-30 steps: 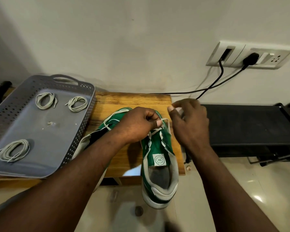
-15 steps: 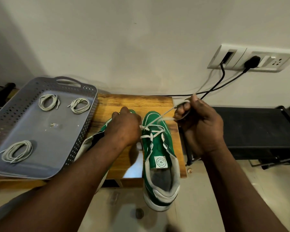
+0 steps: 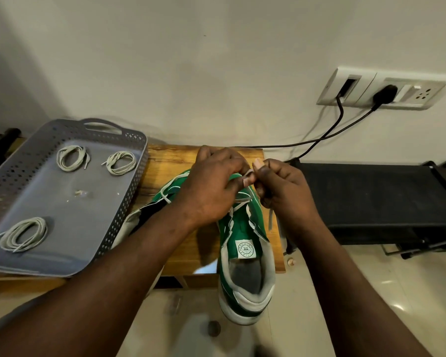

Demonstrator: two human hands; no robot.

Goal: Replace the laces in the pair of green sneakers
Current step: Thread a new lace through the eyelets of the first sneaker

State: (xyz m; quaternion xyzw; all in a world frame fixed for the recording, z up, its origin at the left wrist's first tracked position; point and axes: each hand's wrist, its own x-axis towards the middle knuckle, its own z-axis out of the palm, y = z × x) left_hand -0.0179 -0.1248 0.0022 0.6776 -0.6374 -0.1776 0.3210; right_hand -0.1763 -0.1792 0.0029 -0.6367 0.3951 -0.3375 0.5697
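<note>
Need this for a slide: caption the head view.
Left hand and right hand pinch a lace on a green sneaker; three coiled laces lie in the grey tray.

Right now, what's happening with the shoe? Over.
Left hand, right hand both pinch the lace. Sneaker laced near toe only. Nothing in the way.

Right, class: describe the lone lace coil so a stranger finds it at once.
Start at the grey perforated tray left of the sneakers. The coil lies in its near left corner, alone; the other two coils lie at the far end.
</note>
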